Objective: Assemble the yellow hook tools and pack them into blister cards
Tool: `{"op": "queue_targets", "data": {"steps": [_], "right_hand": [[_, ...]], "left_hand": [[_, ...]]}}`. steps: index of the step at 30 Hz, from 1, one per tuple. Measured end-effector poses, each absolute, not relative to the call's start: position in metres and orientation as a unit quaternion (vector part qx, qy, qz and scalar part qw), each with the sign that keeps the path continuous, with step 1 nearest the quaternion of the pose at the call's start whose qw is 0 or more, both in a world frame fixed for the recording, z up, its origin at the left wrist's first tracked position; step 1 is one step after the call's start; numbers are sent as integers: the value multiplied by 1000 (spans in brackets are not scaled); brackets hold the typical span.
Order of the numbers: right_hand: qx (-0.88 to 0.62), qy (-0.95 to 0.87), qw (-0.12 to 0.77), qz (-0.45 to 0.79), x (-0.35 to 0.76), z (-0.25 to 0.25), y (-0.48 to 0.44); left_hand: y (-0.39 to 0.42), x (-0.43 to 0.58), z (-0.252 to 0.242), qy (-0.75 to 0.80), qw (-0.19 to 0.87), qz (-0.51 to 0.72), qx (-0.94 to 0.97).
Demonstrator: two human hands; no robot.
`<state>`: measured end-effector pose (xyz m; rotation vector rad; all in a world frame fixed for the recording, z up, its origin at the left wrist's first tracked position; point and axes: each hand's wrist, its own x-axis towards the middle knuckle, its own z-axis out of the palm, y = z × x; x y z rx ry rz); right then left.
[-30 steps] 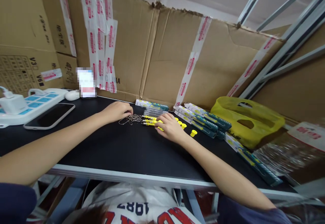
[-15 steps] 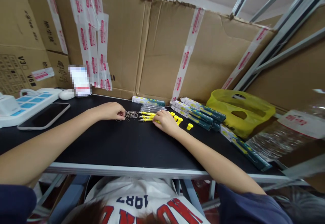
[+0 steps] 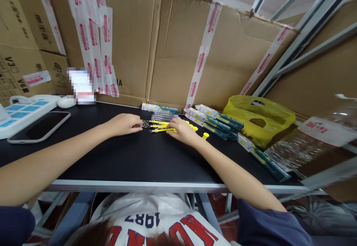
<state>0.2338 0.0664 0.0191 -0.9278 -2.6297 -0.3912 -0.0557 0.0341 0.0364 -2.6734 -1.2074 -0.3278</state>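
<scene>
My left hand [image 3: 126, 124] is closed in a pinch over a small tangle of thin metal wire pieces [image 3: 145, 123]; its fingertips hide whatever they may hold. Just to the right lie several slim yellow sticks with metal tips [image 3: 159, 126], pointing left. My right hand [image 3: 182, 130] rests over their right ends, its thumb and fingers closed on the nearest yellow stick [image 3: 164, 130]. Behind them is a row of clear plastic tubes [image 3: 161, 116]. Yellow caps [image 3: 194, 128] show beyond my right hand, and one loose yellow cap [image 3: 205, 136] stands apart.
Slim printed boxes [image 3: 220, 121] are stacked behind on the right, and another box [image 3: 264, 158] lies near the yellow plastic bag [image 3: 259, 117]. A large clear bottle [image 3: 304, 142] stands at right. At left are a phone [image 3: 40, 127] and a power strip [image 3: 29, 112]. Cardboard [image 3: 178, 52] walls the back.
My left hand has moved right, covering more of the wire tangle. The nearest yellow stick has shifted slightly toward me under my right fingers. The whole view has turned a little.
</scene>
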Motion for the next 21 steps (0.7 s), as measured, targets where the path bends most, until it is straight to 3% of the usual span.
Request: {"op": "queue_targets", "data": {"steps": [6, 21], "right_hand": [[-321, -922, 115, -183, 215, 12, 59], [-268, -910, 126, -291, 203, 4, 62]], "left_hand": [[26, -42, 31, -372, 104, -117, -915], [19, -27, 14, -354, 163, -178, -904]]}}
